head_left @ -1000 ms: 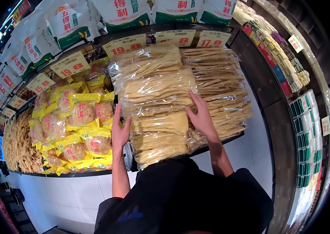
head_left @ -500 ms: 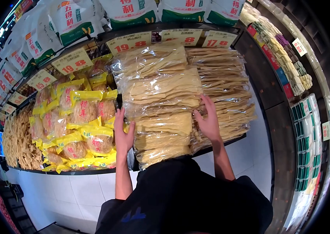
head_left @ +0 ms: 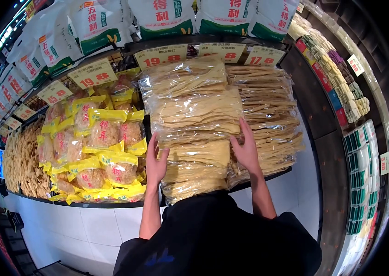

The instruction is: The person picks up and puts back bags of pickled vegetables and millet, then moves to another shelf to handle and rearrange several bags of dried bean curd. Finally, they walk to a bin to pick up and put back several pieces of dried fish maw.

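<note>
Clear plastic bags of pale yellow dried tofu sticks (head_left: 197, 154) lie stacked crosswise in front of me. My left hand (head_left: 156, 162) is at the left edge of this stack, thumb and fingers apart, with the thumb over the bag's end. On the opposite edge, my right hand (head_left: 247, 149) rests with fingers spread, its fingertips at the plastic. Neither hand has closed around a bag. To the right is a second stack, of browner dried tofu sticks (head_left: 268, 110), partly behind my right hand.
Yellow-edged bags of white fungus (head_left: 104, 133) fill the display on the left, beside loose brown dried goods (head_left: 26, 156). White flour bags (head_left: 164, 18) stand behind the price cards (head_left: 162, 56). A dark shelf (head_left: 332, 165) with packaged goods runs along the right.
My view has tilted slightly, so the display sits lower and further right. Both hands have come a little closer together across the tofu stick bags. The bags keep their arrangement.
</note>
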The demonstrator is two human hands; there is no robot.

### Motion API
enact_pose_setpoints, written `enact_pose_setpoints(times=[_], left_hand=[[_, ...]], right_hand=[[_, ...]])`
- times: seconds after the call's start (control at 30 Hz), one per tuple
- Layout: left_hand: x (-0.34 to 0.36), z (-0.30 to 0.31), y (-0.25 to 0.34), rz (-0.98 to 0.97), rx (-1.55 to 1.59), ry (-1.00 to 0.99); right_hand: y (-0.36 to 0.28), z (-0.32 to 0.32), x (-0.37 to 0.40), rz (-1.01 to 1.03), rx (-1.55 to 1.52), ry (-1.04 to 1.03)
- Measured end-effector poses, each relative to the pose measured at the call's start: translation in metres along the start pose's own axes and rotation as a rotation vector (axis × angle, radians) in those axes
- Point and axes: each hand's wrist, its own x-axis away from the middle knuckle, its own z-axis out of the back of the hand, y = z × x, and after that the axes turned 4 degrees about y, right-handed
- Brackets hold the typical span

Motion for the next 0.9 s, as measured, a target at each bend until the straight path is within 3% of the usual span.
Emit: enact_pose_setpoints(times=[0.5,0.63,0.83,0.9], left_hand=[[-0.005,0.010,0.000,-0.058,-0.022,-0.059],[-0.014,0.018,0.008,-0.074,-0.106,0.136],[-0.081,0.028,0.016,-0.232,-0.141,0.184],[-0.115,0.026,0.015,-0.246,-0.130,0.195]], right_hand=[[0.005,0.001,-0.001,0.023,0.080,-0.056],[0.010,0.009,0.002,0.035,-0.009,-0.003],[0.005,0.006,0.003,-0.023,-0.072,0.022],[0.009,0.001,0.001,0.067,-0.012,0.016]])
